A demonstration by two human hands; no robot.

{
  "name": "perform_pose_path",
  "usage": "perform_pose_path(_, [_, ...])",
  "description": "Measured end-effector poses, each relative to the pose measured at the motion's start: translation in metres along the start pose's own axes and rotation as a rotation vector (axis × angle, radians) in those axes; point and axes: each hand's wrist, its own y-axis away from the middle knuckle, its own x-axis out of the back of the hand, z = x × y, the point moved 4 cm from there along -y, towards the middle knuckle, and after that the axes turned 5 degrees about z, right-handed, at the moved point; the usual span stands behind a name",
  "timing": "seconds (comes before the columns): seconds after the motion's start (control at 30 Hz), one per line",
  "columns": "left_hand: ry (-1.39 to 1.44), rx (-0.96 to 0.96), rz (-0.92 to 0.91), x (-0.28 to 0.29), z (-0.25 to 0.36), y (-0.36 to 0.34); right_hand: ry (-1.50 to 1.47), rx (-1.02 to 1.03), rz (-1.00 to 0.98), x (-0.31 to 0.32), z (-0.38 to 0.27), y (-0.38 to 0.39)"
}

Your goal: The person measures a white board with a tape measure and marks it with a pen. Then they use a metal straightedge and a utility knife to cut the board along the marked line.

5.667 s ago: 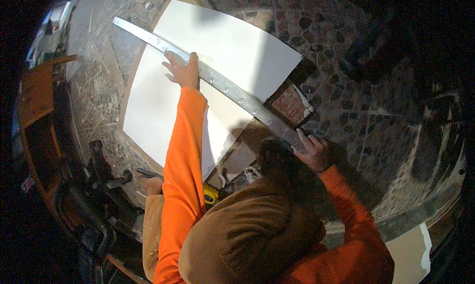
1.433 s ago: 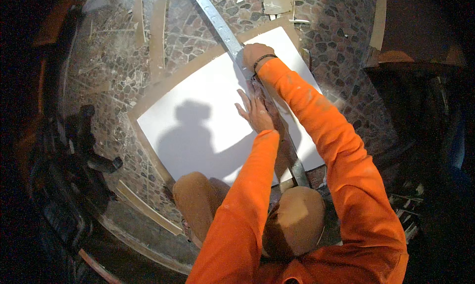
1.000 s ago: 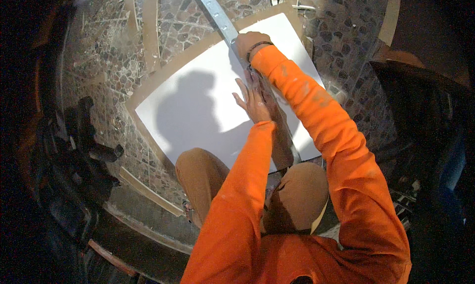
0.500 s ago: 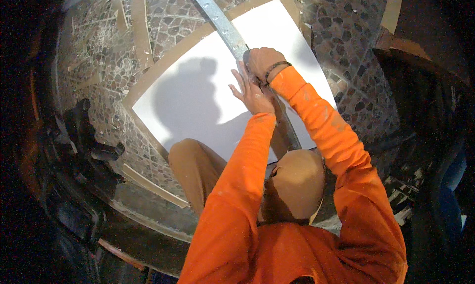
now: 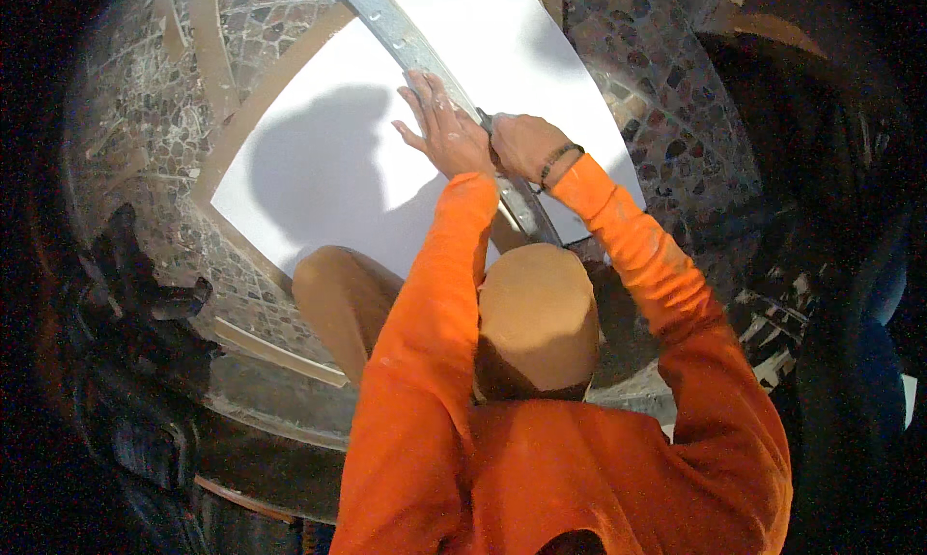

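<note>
A white board (image 5: 319, 202) lies on the floor in front of my knees, with a larger brown sheet (image 5: 253, 111) showing along its left side. Across it runs a long grey metal strip (image 5: 384, 31) with slots, slanting from the far left toward my right knee. My left hand (image 5: 449, 130) presses on the strip, fingers spread and laid out. Just right of it, my right hand (image 5: 526, 147) is closed in a fist at the strip's right edge. A small dark tool (image 5: 484, 118) pokes out of this fist, mostly hidden by the fingers.
Patterned stone-like flooring (image 5: 657, 82) surrounds the board, dusty on the left. Narrow offcut strips (image 5: 214, 48) lie at the far left, and another strip (image 5: 280, 352) is near my left knee (image 5: 338, 284). Dark objects (image 5: 145, 284) stand along the left side.
My right fist has come nearer to me along the strip. My left hand has moved farther up it. The whole view has shifted, bringing the board higher and to the left.
</note>
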Motion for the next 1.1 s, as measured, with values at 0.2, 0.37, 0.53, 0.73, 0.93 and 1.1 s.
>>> perform_pose_path(0.2, [-0.024, -0.029, 0.043, 0.005, 0.005, -0.001, -0.024, -0.055, -0.027, -0.005, -0.004, 0.006])
perform_pose_path(0.37, [0.041, -0.023, 0.021, 0.012, 0.016, -0.002, -0.1, -0.115, 0.028, -0.028, 0.006, 0.04])
perform_pose_path(0.53, [0.033, -0.016, -0.038, 0.01, 0.016, -0.003, -0.108, -0.321, -0.092, -0.078, 0.031, 0.136])
perform_pose_path(0.73, [-0.448, -0.135, -0.195, -0.011, -0.011, 0.007, -0.072, -0.407, -0.351, -0.201, 0.097, 0.312])
perform_pose_path(0.93, [-0.032, -0.024, -0.039, 0.006, 0.007, -0.003, 0.0, -0.39, -0.029, -0.057, 0.082, 0.18])
perform_pose_path(1.1, [0.121, -0.024, -0.019, 0.015, 0.02, -0.004, -0.004, -0.13, 0.224, 0.07, -0.016, -0.052])
